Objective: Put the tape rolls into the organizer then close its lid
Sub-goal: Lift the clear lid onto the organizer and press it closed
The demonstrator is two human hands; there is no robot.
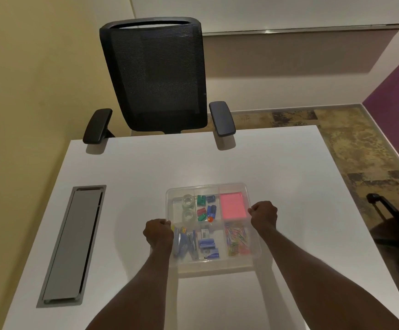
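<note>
A clear plastic organizer (208,186) sits on the white table (146,167) in front of me. Two clear tape rolls (188,200) (188,215) lie in its far left compartment. Other compartments hold coloured clips, a pink sticky-note pad (232,205), staplers and paper clips. A hazy clear lid seems to lie over the compartments. My left hand (158,232) is fisted on the organizer's left edge. At the right edge, my right hand (264,216) is closed in the same way.
A black mesh office chair (155,77) is pushed against the table's far edge. A grey cable hatch (72,244) is set into the table on the left. Part of another dark chair (396,225) stands on the floor at the right.
</note>
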